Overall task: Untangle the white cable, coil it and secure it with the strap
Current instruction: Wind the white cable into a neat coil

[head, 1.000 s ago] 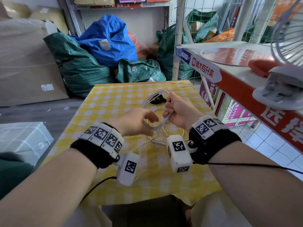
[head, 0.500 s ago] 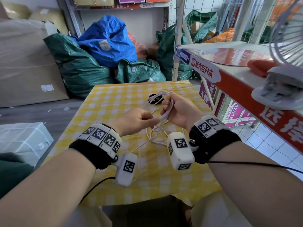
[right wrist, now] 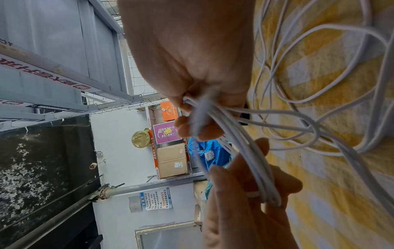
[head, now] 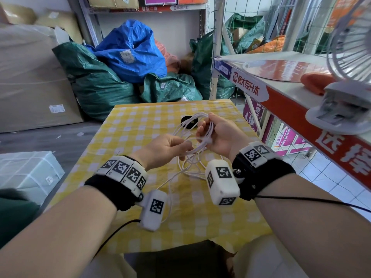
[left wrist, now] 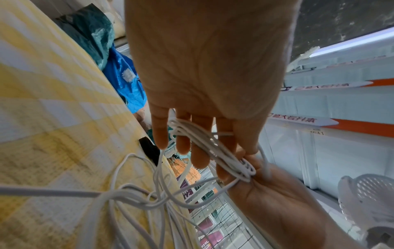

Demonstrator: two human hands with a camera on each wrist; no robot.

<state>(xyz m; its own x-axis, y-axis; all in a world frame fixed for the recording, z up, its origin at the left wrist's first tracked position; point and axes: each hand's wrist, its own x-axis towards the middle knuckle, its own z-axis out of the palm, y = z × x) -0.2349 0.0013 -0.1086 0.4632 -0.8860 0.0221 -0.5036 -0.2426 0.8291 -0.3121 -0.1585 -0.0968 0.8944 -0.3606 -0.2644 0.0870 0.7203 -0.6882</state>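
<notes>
The white cable (head: 192, 163) is partly gathered into loops and partly a loose tangle on the yellow checked table (head: 128, 135). My right hand (head: 203, 133) grips the bundle of loops (right wrist: 245, 151) above the table, fingers curled round it. My left hand (head: 183, 148) is just to its left and pinches the same strands (left wrist: 213, 148) at their lower end. The two hands nearly touch. The black strap (head: 187, 121) lies flat on the table just beyond the hands, also visible as a black strap (left wrist: 149, 148) past my left fingers.
A red-edged shelf (head: 291, 101) with a white fan (head: 345, 93) stands close on the right. Green and blue sacks (head: 128, 49) pile up behind the table. A wrapped white package (head: 26, 173) sits on the floor to the left.
My right hand has turned a little, its fingers loosening round the loops. My left hand has slid slightly along the strands. The loose tangle on the table has shifted a bit.
</notes>
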